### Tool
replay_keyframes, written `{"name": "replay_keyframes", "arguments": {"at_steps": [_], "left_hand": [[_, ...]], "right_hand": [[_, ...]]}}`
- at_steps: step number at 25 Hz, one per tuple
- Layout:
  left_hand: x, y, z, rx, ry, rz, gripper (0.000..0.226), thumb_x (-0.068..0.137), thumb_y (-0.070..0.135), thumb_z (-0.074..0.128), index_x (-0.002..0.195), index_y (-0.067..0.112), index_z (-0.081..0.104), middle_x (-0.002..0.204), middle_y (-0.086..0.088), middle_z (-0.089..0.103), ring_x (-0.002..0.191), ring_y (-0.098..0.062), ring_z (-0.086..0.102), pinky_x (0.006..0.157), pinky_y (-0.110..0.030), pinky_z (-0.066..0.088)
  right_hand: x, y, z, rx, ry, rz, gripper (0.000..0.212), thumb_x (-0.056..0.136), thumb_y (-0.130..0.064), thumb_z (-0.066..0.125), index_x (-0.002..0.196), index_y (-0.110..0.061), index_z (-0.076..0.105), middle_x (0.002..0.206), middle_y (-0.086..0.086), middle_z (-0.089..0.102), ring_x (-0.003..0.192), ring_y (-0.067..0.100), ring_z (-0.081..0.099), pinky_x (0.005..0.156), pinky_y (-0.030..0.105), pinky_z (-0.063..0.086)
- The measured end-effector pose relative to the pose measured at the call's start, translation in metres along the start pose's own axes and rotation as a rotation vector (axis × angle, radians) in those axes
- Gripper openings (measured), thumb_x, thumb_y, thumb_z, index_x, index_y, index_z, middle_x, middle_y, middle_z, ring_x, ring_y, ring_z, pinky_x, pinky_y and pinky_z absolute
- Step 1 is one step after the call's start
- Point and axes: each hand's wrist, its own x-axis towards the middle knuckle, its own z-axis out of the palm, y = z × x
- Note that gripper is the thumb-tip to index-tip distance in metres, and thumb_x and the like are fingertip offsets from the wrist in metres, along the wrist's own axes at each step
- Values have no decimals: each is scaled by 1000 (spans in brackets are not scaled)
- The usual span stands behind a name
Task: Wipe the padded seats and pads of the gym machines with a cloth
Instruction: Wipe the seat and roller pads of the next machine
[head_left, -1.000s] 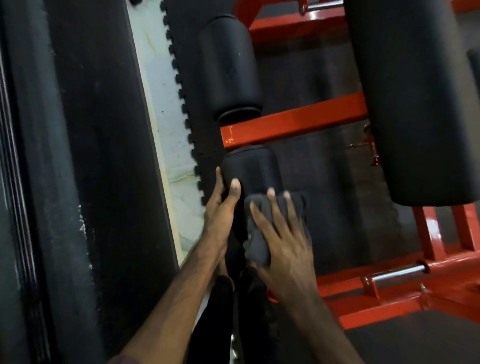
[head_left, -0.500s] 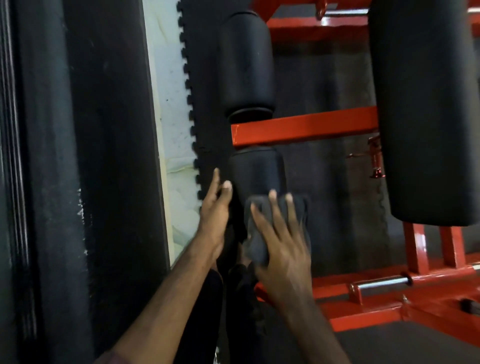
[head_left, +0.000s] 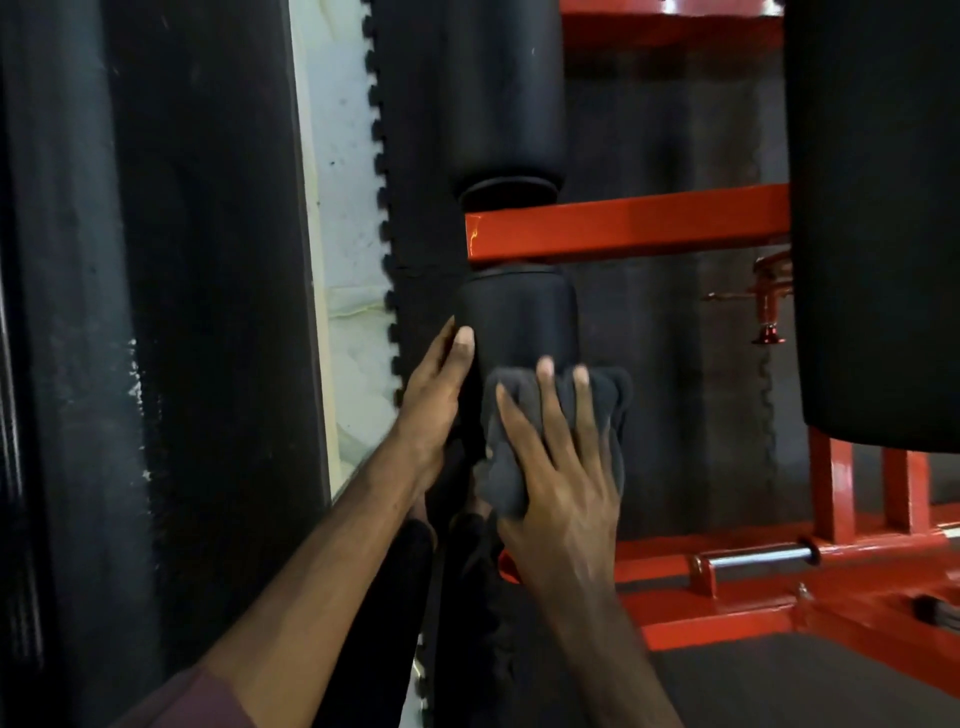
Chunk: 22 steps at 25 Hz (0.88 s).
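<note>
A black roller pad (head_left: 519, 322) sits just below the orange crossbar (head_left: 628, 226) of a gym machine. My right hand (head_left: 558, 467) presses a dark grey cloth (head_left: 504, 467) flat against the near part of this pad, fingers spread and straight. My left hand (head_left: 434, 400) rests against the pad's left side with straight fingers and the thumb on the front. A second black roller pad (head_left: 498, 88) sits above the crossbar. A large black pad (head_left: 878, 208) hangs at the right.
The orange machine frame (head_left: 779, 613) with a chrome pin (head_left: 758, 558) lies at the lower right. A dark wall panel (head_left: 171, 312) stands at the left, beside a strip of pale floor (head_left: 343, 291) and black interlocking mat (head_left: 675, 364). A red knob (head_left: 769, 304) juts out near the big pad.
Both hands stay on the lower roller pad with the cloth held flat; the view has shifted slightly, the frame sliding right and down.
</note>
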Motion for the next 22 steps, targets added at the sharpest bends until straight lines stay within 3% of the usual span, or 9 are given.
{"name": "replay_keyframes", "arguments": {"at_steps": [2, 4, 7, 9, 13, 15, 17, 20, 22], "left_hand": [[-7, 5, 5, 83, 23, 60, 77, 90, 62, 73, 157, 31, 47, 145, 6, 65, 133, -11, 62, 118, -41, 47], [-13, 12, 15, 104, 46, 98, 64, 101, 49, 67, 158, 35, 43, 145, 6, 64, 127, -10, 65, 111, -35, 53], [-15, 14, 23, 184, 132, 123, 60, 99, 50, 59, 156, 50, 37, 156, 7, 52, 135, -13, 58, 115, -40, 49], [-18, 10, 24, 236, 145, 122, 61, 95, 50, 53, 152, 57, 36, 159, 9, 46, 138, -11, 52, 118, -43, 45], [-28, 10, 17, 313, 108, 119, 57, 103, 49, 55, 156, 54, 34, 160, 9, 42, 141, -9, 47, 120, -41, 41], [-24, 11, 6, 223, 114, 109, 57, 103, 46, 64, 155, 49, 41, 150, 5, 55, 135, -11, 57, 115, -39, 48], [-18, 9, -2, -25, 22, 18, 54, 105, 38, 63, 155, 39, 46, 143, -1, 65, 130, -17, 65, 113, -42, 51], [-9, -3, -8, -198, -211, -52, 47, 111, 41, 49, 157, 29, 47, 152, -3, 60, 141, -23, 56, 122, -48, 40], [-6, -10, -9, -223, -255, -62, 48, 113, 42, 42, 158, 25, 47, 155, -7, 57, 144, -26, 53, 121, -46, 41]], "right_hand": [[0, 6, 3, 40, 9, -8, 57, 103, -43, 44, 156, -24, 49, 171, 6, 29, 161, 33, 18, 116, 61, 38], [43, 13, 3, 50, 11, -45, 68, 90, -32, 48, 158, -24, 47, 172, 6, 27, 161, 33, 16, 116, 60, 40], [102, 24, 1, 136, 12, -51, 69, 91, -32, 50, 159, -26, 44, 173, 2, 25, 162, 28, 15, 116, 57, 44], [91, 28, -3, 223, 9, -2, 69, 91, -38, 48, 159, -27, 44, 173, 0, 25, 162, 24, 16, 117, 51, 45], [5, 17, -7, 159, -63, -28, 72, 86, -35, 51, 157, -24, 47, 172, 3, 26, 161, 30, 17, 116, 60, 42], [1, 16, -1, 122, -31, -34, 65, 91, -37, 54, 155, -23, 51, 171, 4, 30, 161, 31, 19, 118, 59, 38], [31, 15, 3, 107, 5, -34, 61, 96, -37, 53, 155, -25, 51, 170, 3, 31, 161, 30, 19, 119, 58, 39], [86, 16, 7, 84, 33, -42, 64, 96, -29, 60, 158, -31, 46, 172, 0, 27, 162, 27, 15, 119, 54, 40], [91, 21, 5, 80, 15, -49, 69, 95, -25, 65, 159, -32, 43, 174, -2, 23, 162, 26, 12, 119, 55, 39]]}}
